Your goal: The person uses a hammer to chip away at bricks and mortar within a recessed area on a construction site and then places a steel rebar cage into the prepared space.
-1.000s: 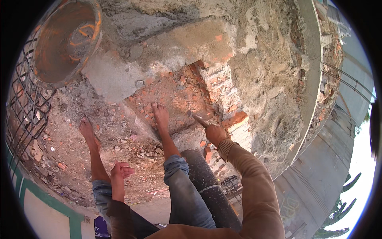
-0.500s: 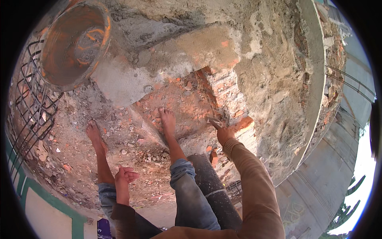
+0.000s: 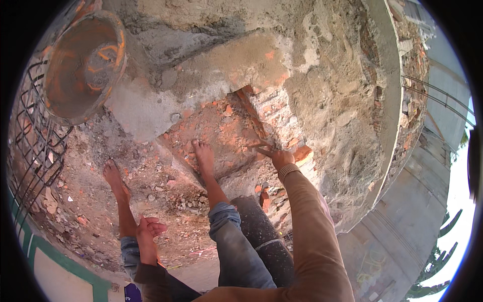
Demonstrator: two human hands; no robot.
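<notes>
The right hand [image 3: 282, 159] is wrapped round a slim trowel-like tool [image 3: 263, 151], just left of the orange brick [image 3: 303, 153]; the tool points left, away from that brick, over rubble [image 3: 221, 132]. A second ago the hand sat lower beside the brick, the tool slanting more steeply. The left hand [image 3: 149, 229], fingers loosely half-curled, remains well below and left of the brick.

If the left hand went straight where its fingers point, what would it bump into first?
Probably the right jeans leg: the left hand has its fingers aimed that way across the picture, though depth is unclear, so it might miss.
</notes>
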